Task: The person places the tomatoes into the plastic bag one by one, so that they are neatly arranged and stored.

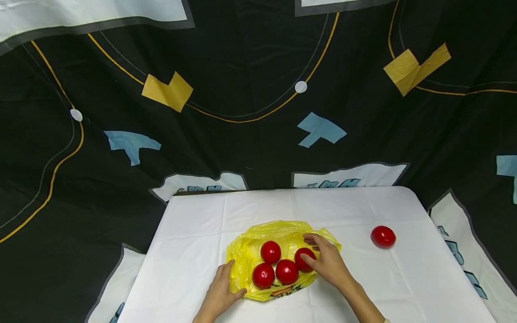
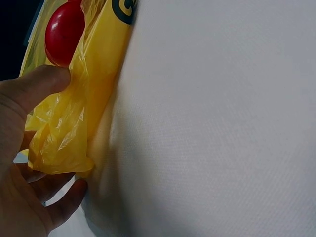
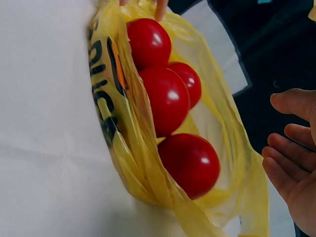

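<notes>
A yellow plastic bag (image 1: 258, 233) lies spread on the table with several glossy red tomatoes (image 1: 286, 272) inside its open mouth. At the bag's left edge my left hand (image 1: 219, 289) pinches the plastic. The left wrist view shows the thumb (image 2: 52, 81) on top of the bag's fold (image 2: 66, 133) and fingers underneath. Over the bag's right side, my right hand (image 1: 329, 260) hovers with fingers apart, overlapping the rightmost tomato (image 1: 304, 259) in the head view. In the right wrist view that hand (image 3: 294, 158) holds nothing and sits away from the nearest tomato (image 3: 190, 165).
One more red tomato (image 1: 383, 236) lies on the white tablecloth (image 1: 194, 224), right of the bag. Behind and around the table hangs a black cloth (image 1: 242, 148) with yellow, blue and white patterns.
</notes>
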The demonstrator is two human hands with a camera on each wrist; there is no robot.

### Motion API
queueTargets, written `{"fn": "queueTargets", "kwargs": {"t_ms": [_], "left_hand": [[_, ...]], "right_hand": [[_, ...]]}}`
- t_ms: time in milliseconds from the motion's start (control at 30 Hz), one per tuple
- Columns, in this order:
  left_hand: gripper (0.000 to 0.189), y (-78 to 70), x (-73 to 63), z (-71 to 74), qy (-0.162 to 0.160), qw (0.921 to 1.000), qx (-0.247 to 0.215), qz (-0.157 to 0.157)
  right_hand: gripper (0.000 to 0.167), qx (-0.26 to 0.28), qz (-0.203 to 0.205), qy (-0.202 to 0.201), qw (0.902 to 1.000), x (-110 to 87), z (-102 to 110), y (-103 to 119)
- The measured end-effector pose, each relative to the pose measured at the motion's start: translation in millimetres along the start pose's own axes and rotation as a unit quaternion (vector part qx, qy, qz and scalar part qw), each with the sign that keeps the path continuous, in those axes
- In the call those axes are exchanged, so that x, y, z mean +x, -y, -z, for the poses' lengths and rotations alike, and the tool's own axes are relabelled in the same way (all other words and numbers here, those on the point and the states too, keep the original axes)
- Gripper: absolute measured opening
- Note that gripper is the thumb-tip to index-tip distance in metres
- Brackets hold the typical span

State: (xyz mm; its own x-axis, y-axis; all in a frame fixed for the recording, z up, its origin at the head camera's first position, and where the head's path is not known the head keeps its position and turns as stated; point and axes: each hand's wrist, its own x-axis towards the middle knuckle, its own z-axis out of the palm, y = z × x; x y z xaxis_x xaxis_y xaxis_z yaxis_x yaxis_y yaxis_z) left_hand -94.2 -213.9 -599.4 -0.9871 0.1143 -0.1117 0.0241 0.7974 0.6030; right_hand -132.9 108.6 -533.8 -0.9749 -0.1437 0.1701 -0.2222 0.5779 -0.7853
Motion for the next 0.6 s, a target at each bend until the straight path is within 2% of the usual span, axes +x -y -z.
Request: {"fn": "queueTargets", "kwargs": {"t_ms": [300,433,600], "left_hand": [[0.095,2.9,0.7,-1.2,0.002,1.0000,0.003,0.000],[0.095,4.3,1.1,-1.6,0.002,1.0000,0.002,-0.003],[0.095,3.9,1.4,-1.7,0.004,1.0000,-0.003,-0.003]], "right_hand": [[0.048,-0.022,0.019,-0.043,0.9987,-5.5,23,-9],[0.047,-0.028,0.029,-0.072,0.9966,-6.5,33,-19],[0.046,-0.046,0.019,-0.109,0.9928,-8.1,47,-38]]}}
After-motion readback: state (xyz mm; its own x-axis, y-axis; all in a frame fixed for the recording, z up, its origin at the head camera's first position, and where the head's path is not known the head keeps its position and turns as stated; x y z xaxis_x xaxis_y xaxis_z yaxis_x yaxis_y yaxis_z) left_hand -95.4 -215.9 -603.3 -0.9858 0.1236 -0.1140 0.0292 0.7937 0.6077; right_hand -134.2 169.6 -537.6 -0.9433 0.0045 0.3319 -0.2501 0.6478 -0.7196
